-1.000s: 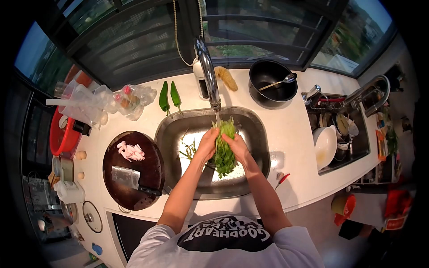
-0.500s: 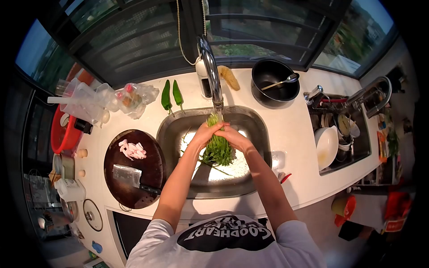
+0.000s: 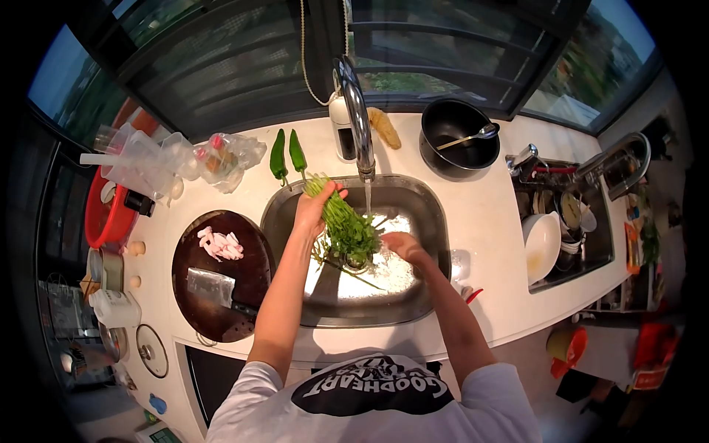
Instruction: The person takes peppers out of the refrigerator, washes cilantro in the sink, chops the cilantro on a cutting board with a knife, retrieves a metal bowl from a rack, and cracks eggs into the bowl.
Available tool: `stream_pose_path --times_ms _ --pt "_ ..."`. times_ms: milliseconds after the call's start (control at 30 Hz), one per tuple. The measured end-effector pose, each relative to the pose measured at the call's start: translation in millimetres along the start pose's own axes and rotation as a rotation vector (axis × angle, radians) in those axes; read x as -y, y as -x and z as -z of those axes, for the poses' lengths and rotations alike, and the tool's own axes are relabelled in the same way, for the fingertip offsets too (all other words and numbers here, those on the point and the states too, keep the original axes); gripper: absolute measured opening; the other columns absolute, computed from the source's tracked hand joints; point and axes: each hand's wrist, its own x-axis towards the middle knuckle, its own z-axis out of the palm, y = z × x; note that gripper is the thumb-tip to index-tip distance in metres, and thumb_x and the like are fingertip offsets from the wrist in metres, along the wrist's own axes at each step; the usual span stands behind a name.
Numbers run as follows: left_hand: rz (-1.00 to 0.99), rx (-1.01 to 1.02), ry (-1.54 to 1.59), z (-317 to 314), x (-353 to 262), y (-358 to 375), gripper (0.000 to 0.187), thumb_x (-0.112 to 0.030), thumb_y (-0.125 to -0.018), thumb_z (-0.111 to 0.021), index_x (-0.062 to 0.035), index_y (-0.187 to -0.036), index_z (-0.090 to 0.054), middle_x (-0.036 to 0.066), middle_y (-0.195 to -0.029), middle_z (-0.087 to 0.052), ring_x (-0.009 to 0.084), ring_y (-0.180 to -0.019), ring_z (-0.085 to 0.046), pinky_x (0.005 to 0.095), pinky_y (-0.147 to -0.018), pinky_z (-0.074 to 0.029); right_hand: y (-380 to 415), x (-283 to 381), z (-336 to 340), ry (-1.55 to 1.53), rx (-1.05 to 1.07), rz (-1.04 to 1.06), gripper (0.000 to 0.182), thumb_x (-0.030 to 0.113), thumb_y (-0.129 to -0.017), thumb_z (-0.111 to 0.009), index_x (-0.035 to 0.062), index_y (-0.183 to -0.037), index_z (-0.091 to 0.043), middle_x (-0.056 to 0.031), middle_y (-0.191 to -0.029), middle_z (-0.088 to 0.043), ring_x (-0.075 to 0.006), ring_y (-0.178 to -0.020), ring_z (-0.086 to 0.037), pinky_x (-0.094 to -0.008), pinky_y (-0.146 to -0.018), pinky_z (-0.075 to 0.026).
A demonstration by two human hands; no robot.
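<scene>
My left hand (image 3: 312,210) is closed round the pale stems of a bunch of leafy green herbs (image 3: 350,233), above the left side of the steel sink (image 3: 432,295). The leaves hang down toward the sink's middle, tilted to the right. My right hand (image 3: 403,244) is at the leaf tips, its fingers stretched toward them with no grip on the bunch; whether it touches them is hard to make out. Water runs from the tall faucet (image 3: 357,118) between my hands. A few loose stems (image 3: 363,281) lie at the sink's bottom.
Left of the sink, a round dark cutting board (image 3: 193,255) bears sliced pale meat (image 3: 219,244) and a cleaver (image 3: 211,287). Two green peppers (image 3: 278,156) lie behind. A black pot (image 3: 452,159) with a spoon and a second sink (image 3: 535,284) full of dishes stand right.
Both hands were together on the bunch under the faucet. My left hand has carried it left, out of the stream; my right hand has let go and moved right and down.
</scene>
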Motion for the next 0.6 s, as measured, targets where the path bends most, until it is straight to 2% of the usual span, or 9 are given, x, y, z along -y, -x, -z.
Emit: stream_pose_path --times_ms 67,133,200,300,400,533,600 --pt "0.025 0.027 -0.035 3.3 7.3 -3.5 0.022 -0.014 -0.084 -0.066 0.0 -0.098 -0.057 0.01 -0.092 -0.061 0.0247 -0.088 -0.064 0.0369 -0.062 -0.057 2.9 41.0 -7.5 -0.093 -0.308 0.12 0.032 0.002 -0.084 -0.054 0.0014 -0.115 -0.055 -0.0091 -0.11 -0.062 -0.0172 -0.095 -0.059 -0.0303 -0.086 -0.046" --pt "0.082 0.032 -0.057 -4.1 20.0 -3.0 0.023 -0.013 -0.083 -0.066 0.0005 -0.098 -0.057 0.009 -0.091 -0.061 0.0242 -0.086 -0.064 0.0373 -0.061 -0.057 1.2 98.7 -15.4 -0.228 -0.223 0.207 0.027 0.006 -0.085 -0.057 -0.0012 -0.111 -0.054 -0.0071 -0.109 -0.06 -0.0133 -0.095 -0.058 -0.0265 -0.084 -0.046" --pt "0.097 0.036 -0.1 -10.5 36.3 -2.7 0.021 -0.013 -0.082 -0.069 0.0004 -0.094 -0.059 0.007 -0.09 -0.062 0.0193 -0.082 -0.064 0.0324 -0.063 -0.055 -3.5 135.4 -29.9 -0.363 -0.177 0.237 0.021 0.009 -0.087 -0.058 -0.0028 -0.105 -0.057 -0.0045 -0.103 -0.061 -0.0098 -0.09 -0.057 -0.0243 -0.08 -0.046" --pt "0.091 0.053 -0.199 -11.2 46.8 -1.7 0.018 -0.014 -0.081 -0.069 -0.0007 -0.093 -0.062 0.005 -0.09 -0.063 0.0145 -0.078 -0.062 0.0278 -0.067 -0.053 -11.3 136.9 -32.0 -0.099 -0.206 0.125 0.017 0.013 -0.088 -0.059 -0.0023 -0.095 -0.061 0.001 -0.087 -0.061 -0.004 -0.08 -0.053 -0.0206 -0.069 -0.044" --pt "0.171 0.138 -0.141 -8.7 38.6 6.8 0.021 -0.014 -0.083 -0.067 0.0001 -0.097 -0.062 0.006 -0.092 -0.063 0.0152 -0.079 -0.063 0.0287 -0.067 -0.053 -4.6 132.7 -28.9 -0.344 -0.143 0.127 0.017 0.017 -0.088 -0.059 0.0001 -0.089 -0.063 0.0047 -0.078 -0.059 -0.0019 -0.074 -0.049 -0.0199 -0.063 -0.04" --pt "0.224 0.208 -0.134 0.3 39.7 5.5 0.023 -0.012 -0.086 -0.063 0.0009 -0.104 -0.059 0.008 -0.094 -0.063 0.0166 -0.081 -0.063 0.0306 -0.07 -0.054 2.1 137.7 -29.3 -0.618 -0.107 0.025 0.018 0.017 -0.091 -0.055 0.0022 -0.097 -0.062 0.0021 -0.085 -0.06 -0.0039 -0.076 -0.052 -0.0203 -0.067 -0.041" --pt "0.222 0.24 -0.143 -2.4 35.8 8.9 0.02 -0.011 -0.086 -0.063 0.0004 -0.102 -0.06 0.008 -0.092 -0.063 0.0164 -0.08 -0.063 0.0307 -0.07 -0.054 3.6 140.8 -29.8 -0.63 -0.133 0.0 0.018 0.018 -0.092 -0.052 0.003 -0.099 -0.061 0.0017 -0.085 -0.06 -0.0053 -0.075 -0.053 -0.0209 -0.067 -0.042"
